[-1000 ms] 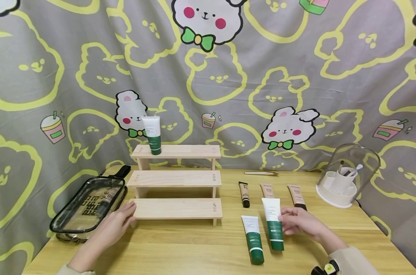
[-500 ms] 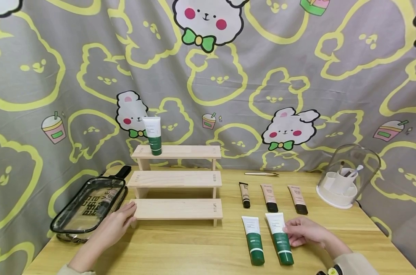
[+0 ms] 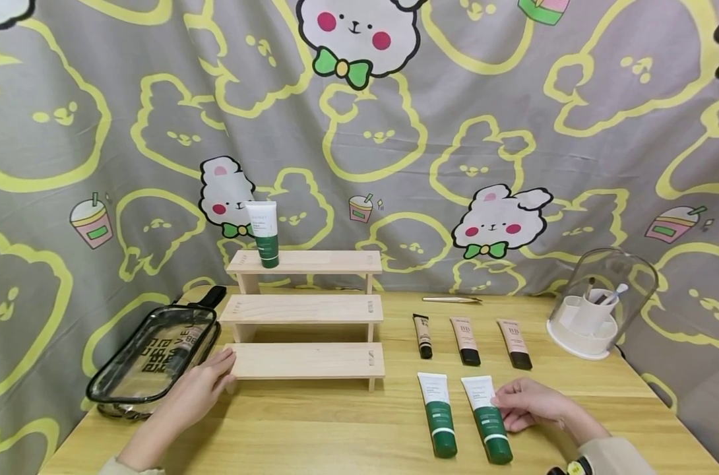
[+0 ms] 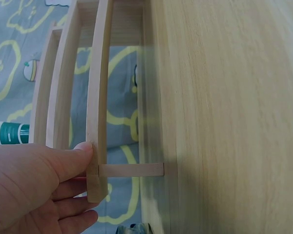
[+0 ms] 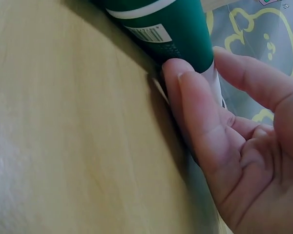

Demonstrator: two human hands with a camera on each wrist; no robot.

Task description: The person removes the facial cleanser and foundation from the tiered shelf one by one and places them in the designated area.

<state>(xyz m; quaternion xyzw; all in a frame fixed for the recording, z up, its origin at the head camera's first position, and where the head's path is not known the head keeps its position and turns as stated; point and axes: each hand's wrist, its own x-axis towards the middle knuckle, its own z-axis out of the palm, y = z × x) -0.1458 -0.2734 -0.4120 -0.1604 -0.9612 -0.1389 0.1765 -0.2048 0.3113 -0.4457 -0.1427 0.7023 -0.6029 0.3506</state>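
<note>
My left hand [image 3: 196,389] grips the left end of the bottom step of a three-tier wooden display stand [image 3: 306,361]. In the left wrist view, the thumb lies on the step's edge and the fingers curl behind it. A green-and-white squeeze tube [image 3: 488,422] lies at the front right of the table, pinched along its right side by my right hand [image 3: 534,406]. The right wrist view shows fingertips against that tube's green body [image 5: 161,29]. Just left of it lies a matching squeeze tube [image 3: 438,415]. Another such tube [image 3: 263,234] stands upright on the top step.
Behind the front tubes lie a small beige tube [image 3: 422,336] and two pink BB cream tubes [image 3: 465,342]. A brush [image 3: 451,300] lies farther back. At right stands a domed brush holder [image 3: 585,326]; at left, a clear zip bag [image 3: 157,356]. A patterned curtain [image 3: 383,191] hangs behind.
My right hand has brought the green-and-white tube toward the table's front and slightly right, down beside its match. My left hand keeps its grip on the stand.
</note>
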